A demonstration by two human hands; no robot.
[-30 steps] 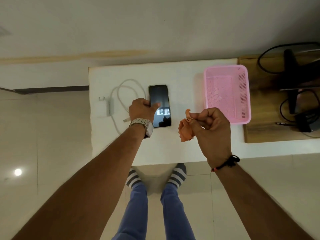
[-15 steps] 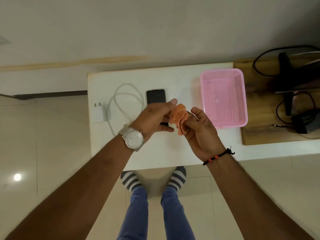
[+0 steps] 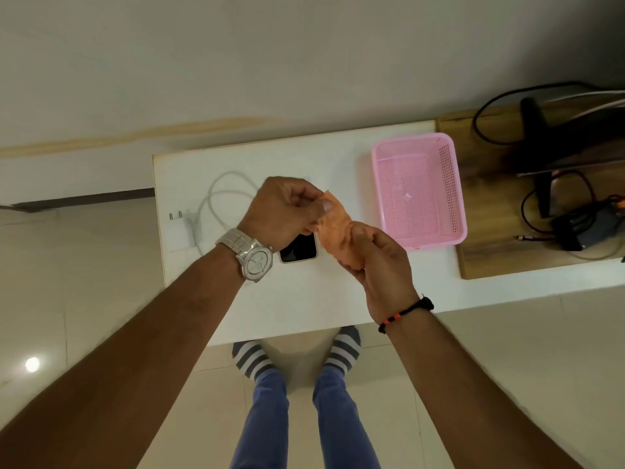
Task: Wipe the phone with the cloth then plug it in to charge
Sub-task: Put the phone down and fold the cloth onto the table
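Left of our hands, the white charger and its looped cable lie unplugged on the desk. Our left hand pinches the top edge of the orange cloth; the phone lies on the desk, partly hidden beneath that wrist. Our right hand closes around the cloth's lower end. Right of it sits a pink basket. We judge wiping not yet begun and charging still ahead. No readable writing shows.
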